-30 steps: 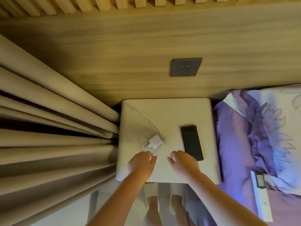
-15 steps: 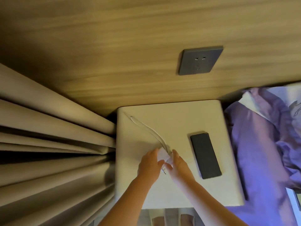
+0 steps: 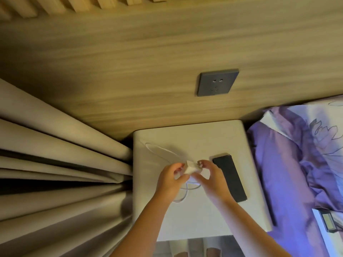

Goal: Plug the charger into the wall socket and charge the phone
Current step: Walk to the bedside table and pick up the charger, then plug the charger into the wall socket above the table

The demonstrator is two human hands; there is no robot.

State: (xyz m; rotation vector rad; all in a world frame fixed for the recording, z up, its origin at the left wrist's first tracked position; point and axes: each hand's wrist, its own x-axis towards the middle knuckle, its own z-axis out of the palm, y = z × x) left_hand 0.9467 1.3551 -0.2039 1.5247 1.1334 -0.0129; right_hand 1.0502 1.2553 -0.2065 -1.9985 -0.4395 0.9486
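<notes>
The small white charger block (image 3: 192, 168) sits pinched between both my hands, raised just above the white bedside table (image 3: 219, 132). My left hand (image 3: 169, 180) and right hand (image 3: 213, 179) each close fingertips on it from opposite sides. Which way its prongs point I cannot tell. Its thin white cable (image 3: 161, 152) loops across the table. The long black phone (image 3: 229, 177) lies flat beside my right hand, its long axis running towards the wooden wall, below the grey wall socket (image 3: 217, 82).

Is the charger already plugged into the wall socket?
No, the white charger is held between both hands above the bedside table, and the wall socket is empty.
</notes>
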